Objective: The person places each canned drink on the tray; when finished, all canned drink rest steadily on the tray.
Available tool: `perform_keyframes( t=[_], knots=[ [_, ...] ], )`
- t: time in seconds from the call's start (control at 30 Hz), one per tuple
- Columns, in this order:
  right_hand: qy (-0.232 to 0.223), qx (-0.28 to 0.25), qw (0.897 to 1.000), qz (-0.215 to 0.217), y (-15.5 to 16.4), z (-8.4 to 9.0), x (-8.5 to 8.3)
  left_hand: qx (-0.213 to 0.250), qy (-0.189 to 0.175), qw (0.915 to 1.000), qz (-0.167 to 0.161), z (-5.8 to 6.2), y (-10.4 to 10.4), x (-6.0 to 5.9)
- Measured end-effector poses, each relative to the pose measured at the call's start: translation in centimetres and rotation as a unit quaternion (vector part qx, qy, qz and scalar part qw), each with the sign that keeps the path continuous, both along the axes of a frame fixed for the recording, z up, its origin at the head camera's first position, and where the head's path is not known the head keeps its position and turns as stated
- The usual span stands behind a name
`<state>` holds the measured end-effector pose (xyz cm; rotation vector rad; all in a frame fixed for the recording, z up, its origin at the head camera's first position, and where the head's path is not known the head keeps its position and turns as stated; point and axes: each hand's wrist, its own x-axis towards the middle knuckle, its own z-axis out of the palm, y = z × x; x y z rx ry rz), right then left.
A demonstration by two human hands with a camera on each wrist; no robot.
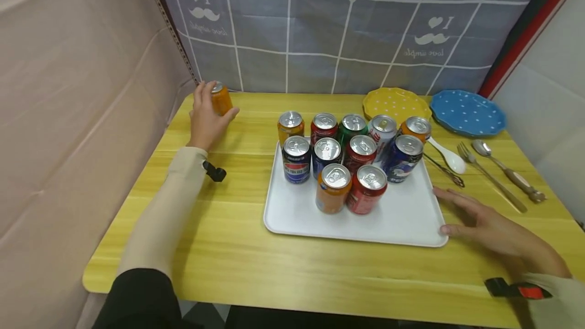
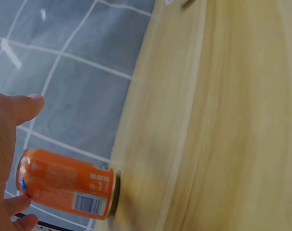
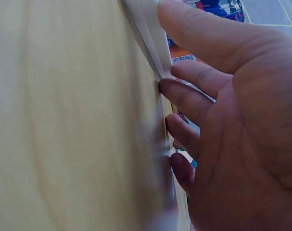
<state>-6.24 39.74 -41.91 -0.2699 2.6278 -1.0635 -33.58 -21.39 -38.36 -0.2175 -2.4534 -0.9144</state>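
Note:
An orange can stands at the far left back corner of the yellow table. My left hand is cupped round it. In the left wrist view its fingers curl against the orange can, while the thumb stands a little off it. A white tray in the middle carries several upright drink cans, orange, red, blue and green. My right hand lies flat on the table with straight fingers. Its fingertips touch the tray's edge near the front right corner.
A yellow dotted plate and a blue dotted plate sit at the back right. A white spoon, a fork and a metal spoon lie right of the tray. Cloth walls close off the back and left.

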Motion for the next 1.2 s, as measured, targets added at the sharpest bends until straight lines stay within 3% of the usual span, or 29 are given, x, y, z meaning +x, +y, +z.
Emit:
perform_keyframes(
  t=[0.2,0.47,0.67,0.87,1.03,1.2],
  knots=[
    [0.003,0.01,1.0,-0.006,0.0,0.0,0.3,0.033,-0.048,0.9979,0.028,-0.3,0.1,-1.8],
    [0.011,0.008,1.0,-0.005,-0.2,-0.3,0.6,0.097,-0.108,0.9889,0.031,-0.9,-0.4,-3.3],
    [0.014,-0.003,1.0,0.004,-0.6,-0.8,0.4,0.071,-0.086,0.9919,0.06,-1.7,-1.1,-4.1],
    [-0.003,0.014,1.0,-0.005,-0.7,-0.8,0.5,0.055,-0.073,0.9937,0.065,-2.4,-1.3,-4.2],
    [0.005,0.021,1.0,-0.004,-0.4,-0.5,0.3,0.047,-0.054,0.9964,0.046,-2.4,-1.1,-3.7],
    [0.006,0.007,1.0,-0.006,0.0,0.1,0.3,0.054,-0.053,0.997,0.016,-1.1,-0.2,-2.4]
  ],
)
